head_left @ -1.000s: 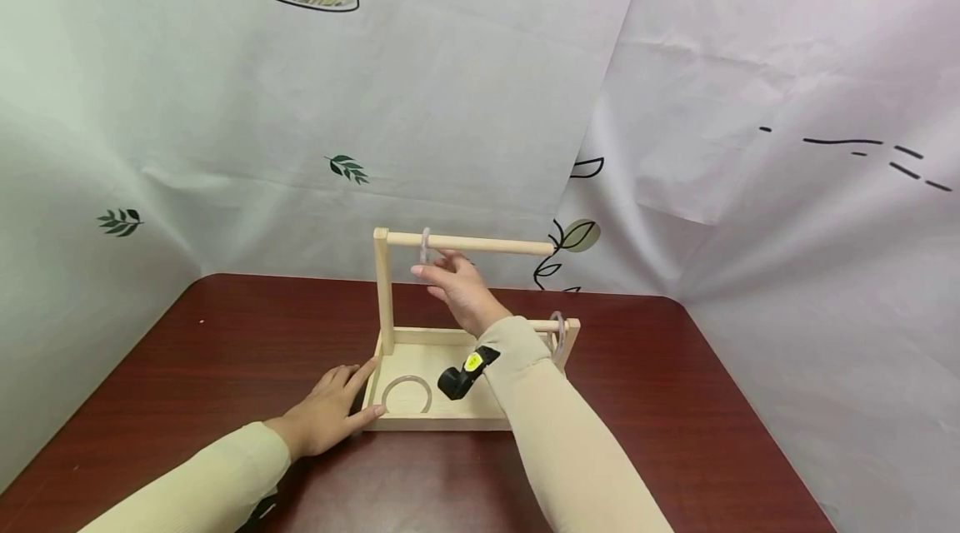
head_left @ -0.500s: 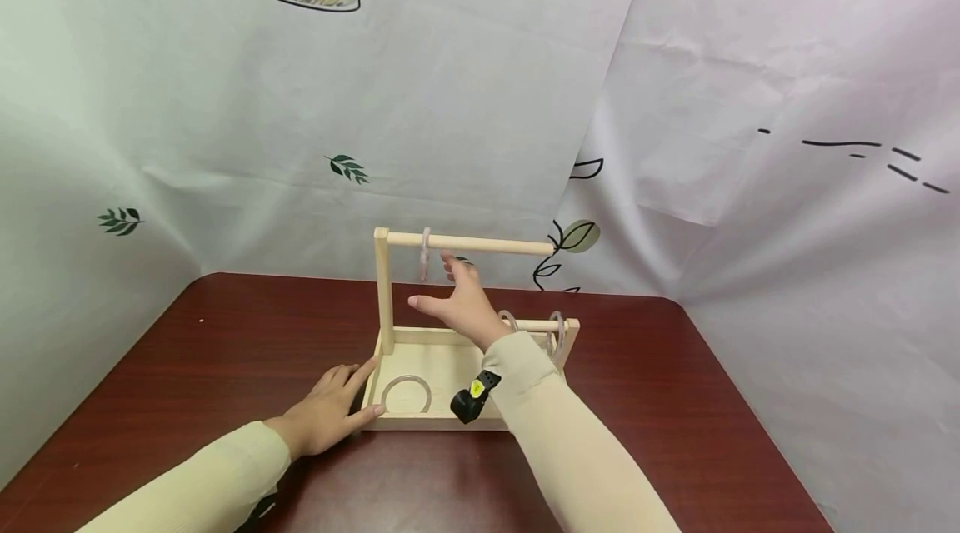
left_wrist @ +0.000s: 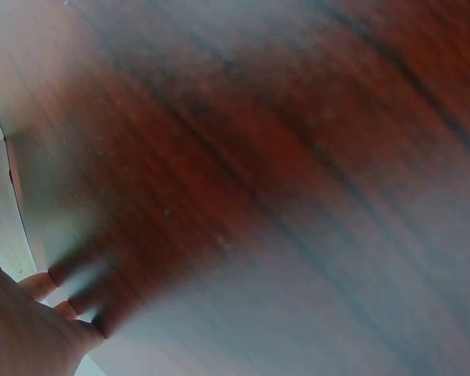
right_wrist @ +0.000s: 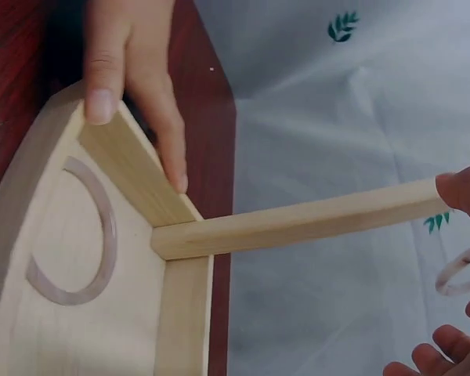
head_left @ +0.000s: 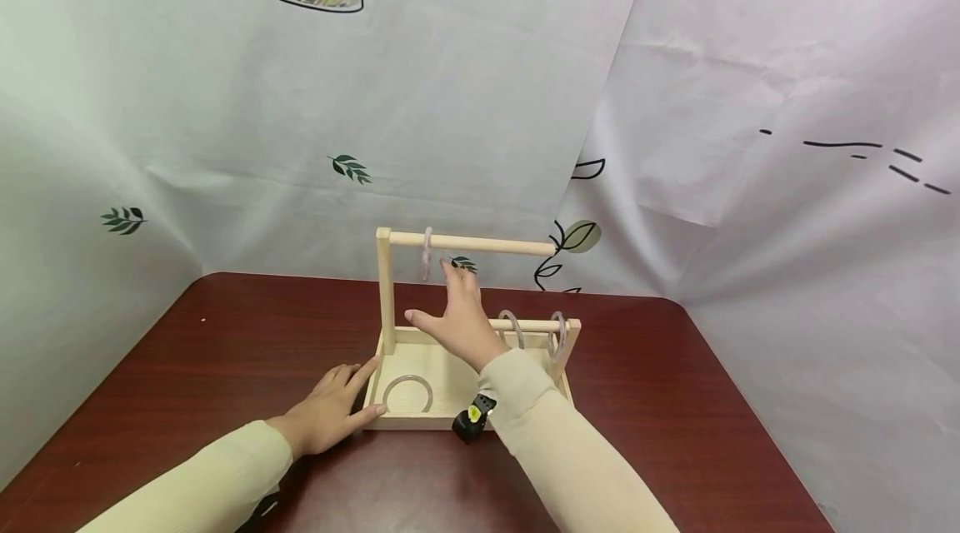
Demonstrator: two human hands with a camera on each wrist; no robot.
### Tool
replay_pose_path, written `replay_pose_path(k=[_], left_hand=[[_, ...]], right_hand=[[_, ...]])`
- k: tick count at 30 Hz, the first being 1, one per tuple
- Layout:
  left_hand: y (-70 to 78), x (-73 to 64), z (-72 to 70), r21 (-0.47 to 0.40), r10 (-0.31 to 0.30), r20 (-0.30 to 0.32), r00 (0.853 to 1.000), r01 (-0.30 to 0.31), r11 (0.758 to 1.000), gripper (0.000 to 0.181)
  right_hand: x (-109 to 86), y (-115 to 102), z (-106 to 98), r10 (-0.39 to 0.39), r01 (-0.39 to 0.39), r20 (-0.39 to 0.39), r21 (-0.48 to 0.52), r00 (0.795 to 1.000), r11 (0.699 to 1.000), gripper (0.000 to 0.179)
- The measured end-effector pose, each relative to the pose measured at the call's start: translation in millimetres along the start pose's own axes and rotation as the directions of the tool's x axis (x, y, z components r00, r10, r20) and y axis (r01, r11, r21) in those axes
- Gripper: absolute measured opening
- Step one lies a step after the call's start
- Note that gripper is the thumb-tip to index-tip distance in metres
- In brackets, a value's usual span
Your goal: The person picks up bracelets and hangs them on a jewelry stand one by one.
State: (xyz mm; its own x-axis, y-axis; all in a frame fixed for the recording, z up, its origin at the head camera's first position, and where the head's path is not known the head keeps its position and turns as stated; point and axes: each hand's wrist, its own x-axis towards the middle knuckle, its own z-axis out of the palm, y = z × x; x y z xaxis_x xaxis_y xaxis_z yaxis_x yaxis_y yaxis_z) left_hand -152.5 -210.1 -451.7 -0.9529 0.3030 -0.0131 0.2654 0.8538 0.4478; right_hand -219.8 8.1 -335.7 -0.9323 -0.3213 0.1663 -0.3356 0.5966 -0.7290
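A pale wooden jewelry stand has a shallow tray (head_left: 442, 423), a tall post (head_left: 386, 291) and an upper bar (head_left: 487, 245). One marbled bangle (head_left: 427, 254) hangs on that bar near the post. My right hand (head_left: 461, 321) is just below the bar, thumb and fingers spread, with nothing in its grasp. Two bangles, a near one (head_left: 513, 325) and a far-right one (head_left: 559, 335), hang on the lower bar (head_left: 536, 326). Inside the tray lies another bangle (right_wrist: 110, 235). With fingers extended, my left hand (head_left: 326, 412) rests against the tray's left side.
The stand sits on a dark red-brown table (head_left: 660, 400). Behind it hangs a white cloth (head_left: 480, 100) with leaf prints. A black wrist camera (head_left: 471, 420) is strapped to the right sleeve, over the tray's front edge.
The right hand has let go of the bangle on the upper bar and drawn back down from it, uncovering the lower bar's left bangle. The left hand has stayed still.
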Motion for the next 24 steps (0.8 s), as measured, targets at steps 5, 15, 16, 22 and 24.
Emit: replay_pose_path(k=[5,15,16,22,24], left_hand=[[2.1,-1.0,-2.0,0.003,0.006,-0.002,1.0,-0.006,1.0,0.078],[0.9,-0.5,-1.5,-0.003,0.008,-0.006,1.0,-0.008,1.0,0.078],[1.2,-0.5,-1.7,-0.006,0.008,-0.009,1.0,-0.008,1.0,0.078],[2.4,-0.1,-2.3,0.001,0.003,-0.007,1.0,-0.003,1.0,0.078],[2.5,-0.2,-2.4,0.009,0.004,-0.006,1.0,-0.004,1.0,0.078]], right_hand=[[-8.2,0.3,3.3,-0.019,0.019,-0.002,-0.052,1.0,0.998,0.088],[-19.2,7.3,12.7,-0.146,0.151,0.039,-0.208,0.988,0.966,0.082],[-20.2,8.0,13.2,-0.157,0.163,0.047,-0.223,0.987,0.961,0.082],[-25.5,11.5,17.0,-0.192,0.213,0.099,-0.277,0.976,0.937,0.082],[-26.7,12.5,19.0,-0.193,0.219,0.116,-0.277,0.974,0.936,0.082]])
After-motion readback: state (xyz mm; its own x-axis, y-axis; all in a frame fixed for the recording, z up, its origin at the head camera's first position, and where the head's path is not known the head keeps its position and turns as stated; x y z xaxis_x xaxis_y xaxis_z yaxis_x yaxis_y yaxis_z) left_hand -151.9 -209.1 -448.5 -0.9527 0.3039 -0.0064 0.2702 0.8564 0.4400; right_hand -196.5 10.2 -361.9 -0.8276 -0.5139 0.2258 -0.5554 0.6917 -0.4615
